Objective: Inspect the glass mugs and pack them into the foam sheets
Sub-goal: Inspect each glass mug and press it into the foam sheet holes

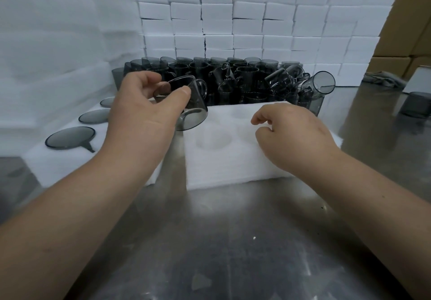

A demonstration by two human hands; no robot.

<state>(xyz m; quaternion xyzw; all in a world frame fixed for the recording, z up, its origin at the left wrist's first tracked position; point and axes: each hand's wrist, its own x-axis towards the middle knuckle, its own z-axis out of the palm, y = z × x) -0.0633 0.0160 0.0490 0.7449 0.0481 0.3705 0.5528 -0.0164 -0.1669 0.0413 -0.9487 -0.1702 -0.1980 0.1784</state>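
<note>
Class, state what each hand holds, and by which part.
The left hand grips a grey glass mug by its side wall; the right hand holds nothing.

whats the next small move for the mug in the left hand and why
Probably lower the mug in the left hand into the nearest empty recess of the foam sheet: it hangs tilted by the sheet's left edge, the recesses look empty, and the right hand lies at the sheet, holding nothing.

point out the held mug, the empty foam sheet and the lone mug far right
held mug (193, 119): head view, on its round base
empty foam sheet (233, 171): head view, on its front wall
lone mug (414, 108): head view, on its side wall
</note>
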